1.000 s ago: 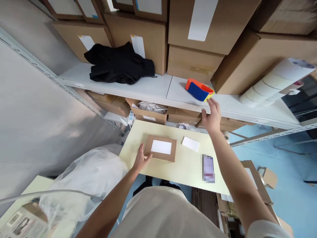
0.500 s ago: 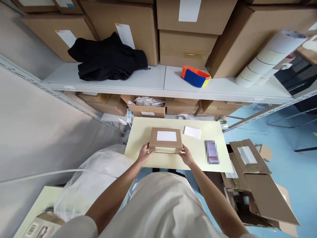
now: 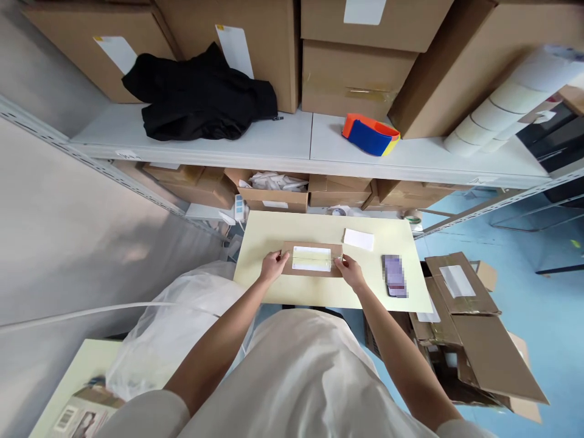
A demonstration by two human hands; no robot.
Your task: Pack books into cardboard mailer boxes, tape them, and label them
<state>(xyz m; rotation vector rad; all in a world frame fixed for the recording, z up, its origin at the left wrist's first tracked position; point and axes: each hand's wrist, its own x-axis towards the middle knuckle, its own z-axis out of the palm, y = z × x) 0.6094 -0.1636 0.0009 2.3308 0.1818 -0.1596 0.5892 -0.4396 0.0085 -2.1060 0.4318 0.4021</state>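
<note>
A small brown cardboard box point(image 3: 287, 267) is held between my two hands over the pale yellow table point(image 3: 264, 228). On the side facing me are white labels with a strip of yellowish tape across them. My left hand point(image 3: 274, 266) grips the box's left end, thumb on the near face. At the right end, my right hand point(image 3: 350, 271) holds it the same way, fingers bent. A white paper sheet point(image 3: 358, 239) lies behind and to the right of the box. Farther right is a phone-like object point(image 3: 395, 275), blurred by pixels.
Behind the table stands a metal shelf point(image 3: 269, 152) with large cartons point(image 3: 356, 79), a black garment point(image 3: 201, 97), a coloured band point(image 3: 369, 135) and white rolls point(image 3: 497, 109). Flattened cartons point(image 3: 483, 328) lie on the floor at right. A translucent plastic bag point(image 3: 177, 316) bulges at left.
The box has been tipped so its labelled, taped side now faces up toward me instead of the face with one white label. Both hands still grip its ends. The view has shifted slightly.
</note>
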